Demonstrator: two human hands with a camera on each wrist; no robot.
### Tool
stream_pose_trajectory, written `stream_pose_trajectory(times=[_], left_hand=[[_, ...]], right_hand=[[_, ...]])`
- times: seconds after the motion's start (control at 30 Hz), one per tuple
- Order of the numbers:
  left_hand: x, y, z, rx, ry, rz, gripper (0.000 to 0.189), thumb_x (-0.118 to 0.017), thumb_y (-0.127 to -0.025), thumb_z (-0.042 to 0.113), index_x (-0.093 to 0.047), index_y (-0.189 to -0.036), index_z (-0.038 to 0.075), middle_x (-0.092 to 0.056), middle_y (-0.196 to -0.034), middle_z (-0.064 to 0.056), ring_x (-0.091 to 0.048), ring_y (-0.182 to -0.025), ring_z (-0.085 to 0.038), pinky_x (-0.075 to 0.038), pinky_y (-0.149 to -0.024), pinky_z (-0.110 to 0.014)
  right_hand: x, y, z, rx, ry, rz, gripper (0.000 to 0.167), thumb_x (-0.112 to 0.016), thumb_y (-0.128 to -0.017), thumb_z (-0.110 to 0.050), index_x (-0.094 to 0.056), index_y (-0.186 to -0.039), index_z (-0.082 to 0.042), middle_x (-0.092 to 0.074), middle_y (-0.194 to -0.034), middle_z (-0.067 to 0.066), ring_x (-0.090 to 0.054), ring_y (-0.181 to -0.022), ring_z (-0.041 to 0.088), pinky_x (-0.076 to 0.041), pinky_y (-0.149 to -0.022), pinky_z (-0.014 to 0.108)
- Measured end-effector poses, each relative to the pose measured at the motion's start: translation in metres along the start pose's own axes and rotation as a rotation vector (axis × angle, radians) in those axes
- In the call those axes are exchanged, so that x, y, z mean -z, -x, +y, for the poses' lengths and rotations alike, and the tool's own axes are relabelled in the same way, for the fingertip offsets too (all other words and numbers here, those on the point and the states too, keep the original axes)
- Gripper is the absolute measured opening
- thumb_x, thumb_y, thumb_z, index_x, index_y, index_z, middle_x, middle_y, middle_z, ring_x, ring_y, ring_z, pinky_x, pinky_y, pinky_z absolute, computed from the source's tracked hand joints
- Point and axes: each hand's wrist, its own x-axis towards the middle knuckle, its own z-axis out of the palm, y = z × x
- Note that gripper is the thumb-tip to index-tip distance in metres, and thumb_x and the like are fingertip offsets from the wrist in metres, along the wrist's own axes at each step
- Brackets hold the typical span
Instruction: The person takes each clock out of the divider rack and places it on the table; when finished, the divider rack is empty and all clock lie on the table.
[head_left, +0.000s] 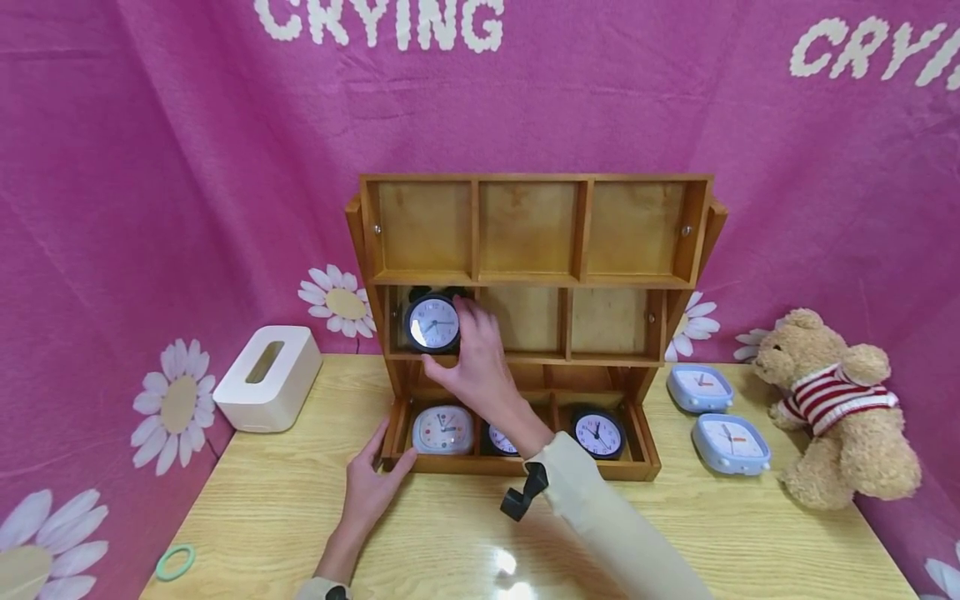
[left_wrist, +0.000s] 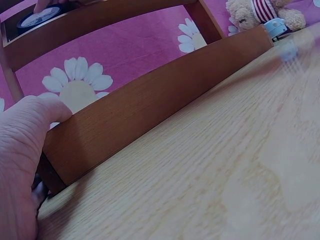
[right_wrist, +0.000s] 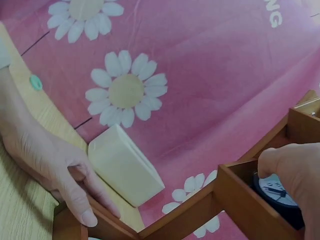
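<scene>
Right arm: long, plain sleeve (head_left: 618, 521) of pale cream cloth, lightly creased toward the wrist and ending short of the bare right hand (head_left: 474, 360). A black strap (head_left: 536, 480) crosses the cuff and carries a small, blocky black fitting (head_left: 515, 504). Left arm: matching cream cuff (head_left: 308, 589), mostly cropped by the lower edge of the head view, with a black piece (head_left: 337, 592) at the wrist, its form cut off. Left hand (head_left: 367, 486): bare, with one short, rounded nail (right_wrist: 90, 218) visible in the right wrist view.
</scene>
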Motion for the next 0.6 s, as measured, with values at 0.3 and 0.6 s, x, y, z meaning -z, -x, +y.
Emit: stream_pose_trajectory(times=[0.3, 0.6], left_hand=[[0.000, 0.000, 0.000, 0.000, -0.013, 0.004, 0.075, -0.083, -0.091, 0.014, -0.047, -0.156, 0.003, -0.052, -0.154, -0.020, -0.053, -0.138, -0.033, -0.042, -0.114, -0.045], [0.001, -0.001, -0.001, -0.005, -0.017, 0.004, 0.075, -0.083, -0.090, 0.013, -0.047, -0.155, 0.002, -0.051, -0.155, -0.019, -0.051, -0.139, -0.032, -0.041, -0.114, -0.045]], right_hand=[[-0.017, -0.004, -0.004, -0.016, 0.209, 0.082, 0.094, -0.093, -0.075, -0.037, -0.049, -0.145, 0.007, -0.054, -0.139, 0.025, -0.051, -0.119, 0.039, -0.050, -0.098, 0.048], [-0.023, -0.008, -0.006, -0.011, 0.356, 0.121, 0.092, -0.091, -0.073, -0.048, -0.054, -0.138, 0.006, -0.060, -0.129, 0.021, -0.055, -0.111, 0.035, -0.052, -0.091, 0.043]])
